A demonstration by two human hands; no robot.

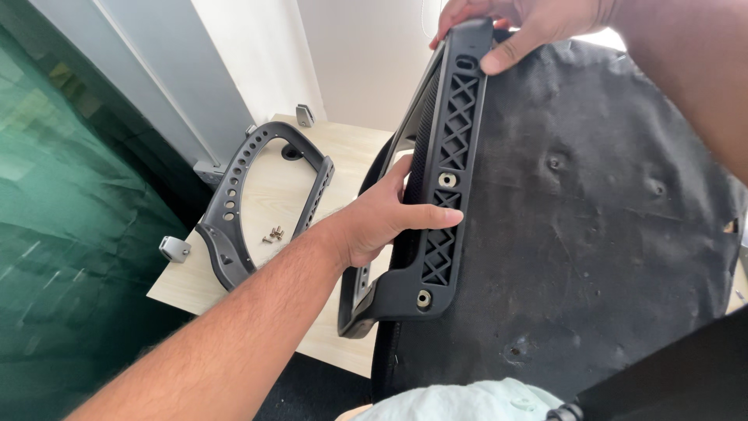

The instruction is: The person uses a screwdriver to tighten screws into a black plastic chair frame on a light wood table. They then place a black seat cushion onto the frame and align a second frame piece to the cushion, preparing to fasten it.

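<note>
Here, left hand [382,222] and right hand [518,23] grasping armrest [444,195] at seat [592,234] edge, table [343,156] open beyond.

Right hand [520,23]: cut off by top edge; only fingers and part of the palm show, the wrist runs out of frame at the right. Left hand [382,222]: fingertips hidden behind the black armrest frame [444,179]. Seat underside [592,234]: right side cut by the picture's edge, near part covered by pale cloth [467,401]. Small screws [273,234] on the desk [269,206]: too small to count surely. Second armrest frame [234,210]: near end hidden behind the left forearm.
</note>
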